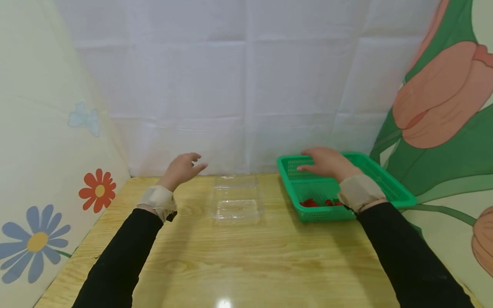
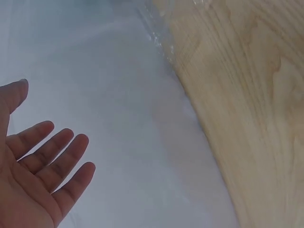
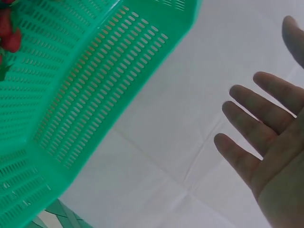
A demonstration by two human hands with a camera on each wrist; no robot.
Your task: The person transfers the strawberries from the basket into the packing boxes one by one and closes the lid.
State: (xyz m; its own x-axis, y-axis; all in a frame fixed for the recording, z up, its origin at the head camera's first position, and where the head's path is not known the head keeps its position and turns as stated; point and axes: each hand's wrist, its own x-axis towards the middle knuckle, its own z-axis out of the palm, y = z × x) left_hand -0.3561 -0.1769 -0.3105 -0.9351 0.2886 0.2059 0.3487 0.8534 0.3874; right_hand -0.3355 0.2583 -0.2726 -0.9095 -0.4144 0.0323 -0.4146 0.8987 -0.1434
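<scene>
My left hand (image 1: 182,170) is held up over the far left of the table, left of a clear plastic container (image 1: 236,199). In the left wrist view its fingers (image 2: 61,159) are spread and relaxed, holding nothing. Above the green plastic basket (image 1: 313,215) hovers my right hand (image 1: 327,162), its fingers (image 3: 251,121) loosely extended with nothing in them. Small red things with green leaves, which look like strawberries (image 3: 10,38), lie in the basket. The right forearm hides part of the basket's inside.
A wood-grain table (image 1: 231,261) runs up to a white cloth backdrop (image 1: 246,85). A panel with painted flowers (image 1: 37,242) stands along the left, and another with large painted tulips (image 1: 443,94) along the right, close to the basket.
</scene>
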